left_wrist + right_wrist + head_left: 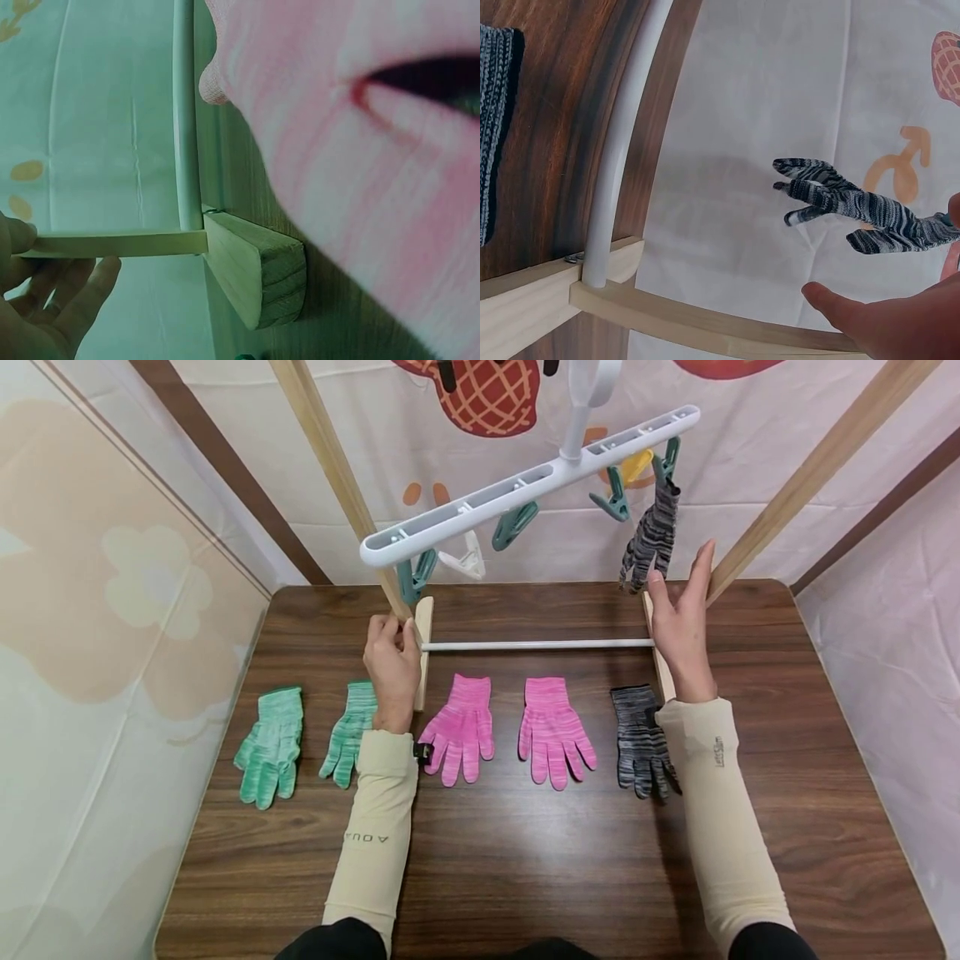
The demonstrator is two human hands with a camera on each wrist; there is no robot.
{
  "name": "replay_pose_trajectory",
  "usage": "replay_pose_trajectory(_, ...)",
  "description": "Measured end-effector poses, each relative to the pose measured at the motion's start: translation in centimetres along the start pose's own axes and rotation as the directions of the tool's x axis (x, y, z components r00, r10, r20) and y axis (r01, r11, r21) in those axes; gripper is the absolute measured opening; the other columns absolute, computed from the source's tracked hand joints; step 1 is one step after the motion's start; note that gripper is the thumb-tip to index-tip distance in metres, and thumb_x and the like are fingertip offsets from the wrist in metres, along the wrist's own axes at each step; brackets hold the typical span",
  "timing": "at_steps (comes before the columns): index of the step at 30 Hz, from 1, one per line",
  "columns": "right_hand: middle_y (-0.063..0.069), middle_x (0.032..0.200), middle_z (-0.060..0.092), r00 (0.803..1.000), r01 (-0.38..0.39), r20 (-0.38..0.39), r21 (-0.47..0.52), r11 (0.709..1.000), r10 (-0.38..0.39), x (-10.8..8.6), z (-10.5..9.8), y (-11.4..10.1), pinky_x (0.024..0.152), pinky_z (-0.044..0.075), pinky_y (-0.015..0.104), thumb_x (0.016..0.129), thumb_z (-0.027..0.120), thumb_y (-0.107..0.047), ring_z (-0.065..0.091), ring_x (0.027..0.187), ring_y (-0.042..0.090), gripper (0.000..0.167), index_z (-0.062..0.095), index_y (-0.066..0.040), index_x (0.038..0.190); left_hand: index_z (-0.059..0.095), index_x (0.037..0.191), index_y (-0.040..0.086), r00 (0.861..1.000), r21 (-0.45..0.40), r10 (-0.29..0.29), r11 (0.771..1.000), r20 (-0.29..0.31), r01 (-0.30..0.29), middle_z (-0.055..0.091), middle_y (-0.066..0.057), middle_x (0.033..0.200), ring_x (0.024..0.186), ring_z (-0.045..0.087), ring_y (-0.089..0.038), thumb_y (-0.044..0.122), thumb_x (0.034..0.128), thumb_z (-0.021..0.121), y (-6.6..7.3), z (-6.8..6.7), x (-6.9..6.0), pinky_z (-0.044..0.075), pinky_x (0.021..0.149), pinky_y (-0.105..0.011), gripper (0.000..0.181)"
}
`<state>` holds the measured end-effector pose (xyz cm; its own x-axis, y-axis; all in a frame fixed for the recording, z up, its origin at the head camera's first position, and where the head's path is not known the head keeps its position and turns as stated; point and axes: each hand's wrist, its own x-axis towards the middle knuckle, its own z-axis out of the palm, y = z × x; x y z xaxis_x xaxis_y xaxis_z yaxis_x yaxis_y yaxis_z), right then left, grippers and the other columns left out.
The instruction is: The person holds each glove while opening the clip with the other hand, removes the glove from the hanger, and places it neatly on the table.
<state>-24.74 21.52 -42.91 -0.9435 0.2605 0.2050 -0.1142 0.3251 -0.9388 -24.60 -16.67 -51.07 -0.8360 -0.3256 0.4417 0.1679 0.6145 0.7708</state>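
Observation:
My left hand (393,667) grips the left wooden post (333,460) of a rack near its foot; the left wrist view shows fingers and thumb on both sides of the post (120,245). My right hand (682,631), fingers extended and thumb apart, lies along the right wooden post (813,481); whether it touches the wood I cannot tell. Just above it a black-and-grey knitted glove (652,537) hangs from a green clip (667,460) on a white hanger (480,506). Its mate (637,739) lies on the table, partly behind my right sleeve.
Two pink gloves (468,727) (553,731) and two green gloves (272,747) (348,739) lie along the dark wooden table (525,877). A white crossbar (536,645) joins the rack's feet. Other clips, green, white (467,558) and yellow (636,466), hang from the hanger.

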Motion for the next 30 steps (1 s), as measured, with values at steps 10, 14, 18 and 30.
replay_pose_trajectory(10,0.0,0.178,0.007,0.998,0.035,0.04,0.049,0.998,-0.037,1.6,0.3,0.4,0.129,0.028,0.037,0.107,0.053,-0.027,0.025,0.161,0.015,0.084,-0.003,-0.017,0.168,0.074,0.112,-0.003,1.0,0.016,0.014,1.0,-0.004,-0.014,0.063,-0.02,0.11,0.094,0.071,-0.035,0.026,0.1077,0.058,0.0,-0.1,0.2,0.061,0.084,-0.045,0.034)
replay_pose_trajectory(14,0.001,0.176,0.019,0.994,0.084,0.061,0.088,0.993,-0.089,2.2,0.5,-0.1,0.133,0.018,0.038,0.103,0.057,-0.021,0.018,0.163,0.011,0.083,0.006,-0.015,0.168,0.074,0.113,-0.004,1.0,0.011,0.015,1.0,-0.009,-0.015,0.063,-0.02,0.111,0.094,0.072,-0.035,0.025,0.1072,0.059,0.1,-0.1,0.1,0.062,0.084,-0.046,0.033)
replay_pose_trajectory(18,0.007,0.171,0.032,0.991,0.118,0.045,0.093,0.989,-0.123,2.7,0.9,-0.6,0.131,0.023,0.038,0.099,0.065,-0.023,0.028,0.16,0.017,0.085,0.015,-0.012,0.167,0.075,0.114,-0.004,1.0,0.009,0.012,1.0,-0.003,-0.012,0.063,-0.02,0.111,0.093,0.071,-0.035,0.024,0.1067,0.06,0.1,0.0,0.0,0.061,0.082,-0.046,0.032)
replay_pose_trajectory(30,0.011,0.155,0.051,0.997,0.071,-0.016,0.025,0.997,-0.071,4.8,2.6,-0.7,0.122,0.034,0.034,0.097,0.074,-0.028,0.049,0.143,0.017,0.075,0.035,-0.012,0.159,0.074,0.114,-0.004,1.0,0.008,0.008,1.0,-0.006,-0.008,0.063,-0.02,0.111,0.093,0.071,-0.034,0.023,0.107,0.059,-0.1,0.2,0.1,0.061,0.082,-0.044,0.031)
